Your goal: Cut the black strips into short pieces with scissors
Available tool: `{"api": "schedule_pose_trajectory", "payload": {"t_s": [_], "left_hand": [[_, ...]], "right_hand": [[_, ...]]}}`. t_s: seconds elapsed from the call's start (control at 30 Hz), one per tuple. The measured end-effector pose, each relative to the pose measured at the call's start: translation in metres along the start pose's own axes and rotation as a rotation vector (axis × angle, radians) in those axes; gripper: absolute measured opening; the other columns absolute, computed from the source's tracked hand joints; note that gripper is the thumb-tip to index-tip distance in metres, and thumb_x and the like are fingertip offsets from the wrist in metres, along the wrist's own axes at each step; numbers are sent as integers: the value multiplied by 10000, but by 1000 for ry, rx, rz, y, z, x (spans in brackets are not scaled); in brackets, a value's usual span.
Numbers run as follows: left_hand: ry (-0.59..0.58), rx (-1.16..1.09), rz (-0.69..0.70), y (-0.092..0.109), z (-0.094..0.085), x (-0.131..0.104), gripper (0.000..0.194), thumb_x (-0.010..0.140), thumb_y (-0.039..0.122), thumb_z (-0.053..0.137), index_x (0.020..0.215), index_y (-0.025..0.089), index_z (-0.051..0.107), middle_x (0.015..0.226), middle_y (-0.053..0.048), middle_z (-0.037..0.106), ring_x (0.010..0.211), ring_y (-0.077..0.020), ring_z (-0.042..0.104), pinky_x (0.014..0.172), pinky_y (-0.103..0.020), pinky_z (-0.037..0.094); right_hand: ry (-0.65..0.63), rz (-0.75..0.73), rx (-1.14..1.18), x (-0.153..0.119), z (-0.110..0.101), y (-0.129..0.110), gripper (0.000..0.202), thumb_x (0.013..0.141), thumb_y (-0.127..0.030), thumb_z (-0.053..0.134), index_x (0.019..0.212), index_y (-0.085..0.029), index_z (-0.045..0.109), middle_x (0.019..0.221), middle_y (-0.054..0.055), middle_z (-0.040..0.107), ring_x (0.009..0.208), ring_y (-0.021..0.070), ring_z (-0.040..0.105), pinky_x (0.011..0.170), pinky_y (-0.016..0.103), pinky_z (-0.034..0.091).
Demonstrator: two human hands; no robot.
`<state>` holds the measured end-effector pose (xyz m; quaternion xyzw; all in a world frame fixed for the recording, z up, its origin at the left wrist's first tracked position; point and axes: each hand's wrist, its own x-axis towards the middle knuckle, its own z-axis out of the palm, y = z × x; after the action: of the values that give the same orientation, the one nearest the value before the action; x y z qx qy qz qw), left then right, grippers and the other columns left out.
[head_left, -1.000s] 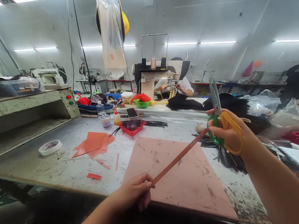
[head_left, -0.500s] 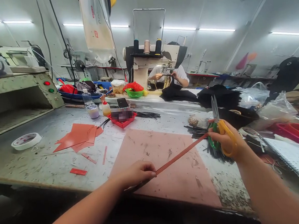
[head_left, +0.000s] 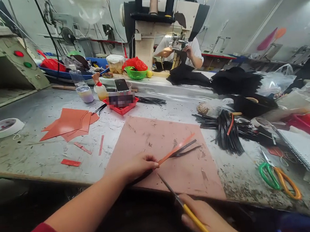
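My left hand (head_left: 139, 166) pinches an orange strip (head_left: 177, 147) together with dark strips (head_left: 186, 150) over the pink mat (head_left: 135, 139). The strips fan out to the right of my fingertips. My right hand (head_left: 202, 212), low in the view, is closed on a tool with a yellow handle (head_left: 197, 221) and a long, pointed metal end, its tip just below my left fingertips. Scissors (head_left: 275, 174) with green and orange handles lie on the table at the right. Behind them is a bundle of black strips (head_left: 227, 135) with a small orange piece on it.
Orange sheets (head_left: 71, 122), a white tape roll (head_left: 4, 127) and a red basket (head_left: 122, 106) with blurred contents stand at the left and centre. A notebook (head_left: 305, 147) lies at the right. Across the table, a person (head_left: 193, 52) works at a sewing machine.
The scissors have left my right hand and lie on the table. My right hand has moved down and left and now holds the yellow-handled tool. The orange strip's right end is free; the view has tilted down.
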<state>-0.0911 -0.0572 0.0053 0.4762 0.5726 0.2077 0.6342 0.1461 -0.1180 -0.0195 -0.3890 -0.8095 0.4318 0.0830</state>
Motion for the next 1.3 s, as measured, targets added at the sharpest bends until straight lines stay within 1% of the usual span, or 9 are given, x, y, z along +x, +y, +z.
{"api": "schedule_pose_trajectory", "payload": {"t_s": [0.1, 0.27, 0.53, 0.77, 0.87, 0.93, 1.03, 1.13, 1.3], "left_hand": [[-13, -11, 3, 6, 1, -1, 287, 591, 429, 632, 692, 174, 547, 519, 78, 416, 487, -88, 303, 487, -229, 212], [-19, -9, -10, 9, 2, 0, 306, 594, 446, 633, 707, 173, 557, 520, 85, 391, 478, -80, 272, 473, -230, 185], [-27, -13, 6, 11, 4, -1, 314, 580, 451, 637, 686, 169, 545, 525, 80, 397, 485, -80, 270, 477, -228, 192], [-27, -8, 2, 5, 3, 3, 320, 595, 459, 636, 708, 172, 554, 522, 80, 395, 483, -83, 290, 483, -222, 211], [-16, 3, 24, 5, 2, 0, 302, 625, 435, 632, 735, 156, 599, 570, 55, 462, 526, -93, 345, 517, -224, 259], [-5, 7, 42, 4, 1, -6, 325, 648, 430, 628, 819, 154, 635, 645, 32, 526, 587, -112, 414, 563, -229, 307], [38, 23, 22, -3, 1, -18, 378, 661, 484, 592, 856, 162, 625, 652, 26, 554, 609, -140, 486, 576, -245, 358], [107, 91, -3, -18, 7, -30, 313, 672, 481, 540, 664, 169, 563, 594, 23, 553, 567, -148, 522, 570, -262, 399], [168, 129, -32, -38, 19, -37, 263, 740, 422, 420, 687, 183, 518, 515, 58, 493, 396, -102, 427, 443, -233, 326]], "right_hand": [[-54, 8, 21, 7, 11, -3, 480, 835, -551, 269, 971, -172, 532, 686, 37, 576, 581, 179, 522, 536, 250, 388], [45, -18, 55, 17, 16, -5, 406, 829, -508, 305, 931, -181, 521, 610, 0, 537, 512, 144, 455, 499, 225, 323], [67, -1, 50, 18, 15, -10, 382, 829, -465, 328, 967, -170, 527, 674, 32, 596, 571, 171, 519, 542, 238, 362], [103, 5, 54, 18, 18, -8, 390, 823, -473, 343, 936, -172, 563, 621, 13, 562, 541, 153, 482, 522, 233, 348], [101, 26, 83, 19, 18, -8, 400, 804, -484, 358, 904, -167, 582, 596, 7, 531, 527, 148, 463, 524, 236, 350], [93, 36, 95, 19, 18, -8, 404, 797, -487, 366, 894, -166, 591, 588, 3, 514, 517, 143, 451, 518, 234, 344], [97, 46, 104, 19, 18, -9, 400, 802, -492, 367, 893, -175, 594, 584, 1, 519, 516, 141, 455, 514, 230, 342], [111, 54, 105, 18, 21, -10, 420, 807, -513, 361, 910, -177, 590, 585, 4, 531, 514, 143, 463, 511, 230, 343], [91, 68, 86, 17, 31, -11, 462, 813, -535, 331, 916, -162, 584, 562, -5, 492, 496, 138, 450, 506, 235, 334]]}}
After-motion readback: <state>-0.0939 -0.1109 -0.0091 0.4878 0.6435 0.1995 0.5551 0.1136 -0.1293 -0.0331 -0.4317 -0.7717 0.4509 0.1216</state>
